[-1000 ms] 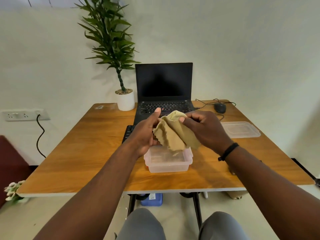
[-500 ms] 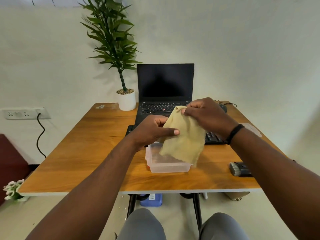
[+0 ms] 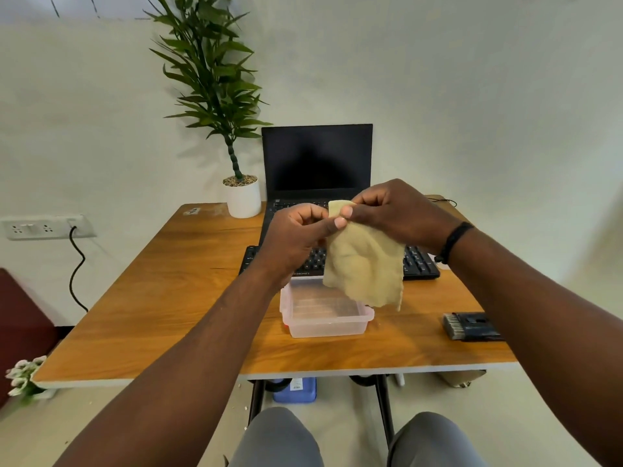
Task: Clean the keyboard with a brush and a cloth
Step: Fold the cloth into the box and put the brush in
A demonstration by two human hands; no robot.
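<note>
Both hands pinch soft tan cloth [image 3: 365, 264] at top corner: left hand [image 3: 296, 237] & right hand [image 3: 394, 210], grip closed on it. Cloth hangs over clear plastic box [image 3: 323, 318], in front of black keyboard [image 3: 418, 264]. Bristled brush [image 3: 470, 326] lies on wood-grain table [image 3: 175, 284].

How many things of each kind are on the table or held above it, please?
Cloths: 1, the cloth, pinched by left hand and right hand
Keyboards: 1, keyboard
Brushes: 1, brush
Laptops: 1, laptop
Plastic containers: 1, container
Potted plants: 1, plant
Total: 6
</note>
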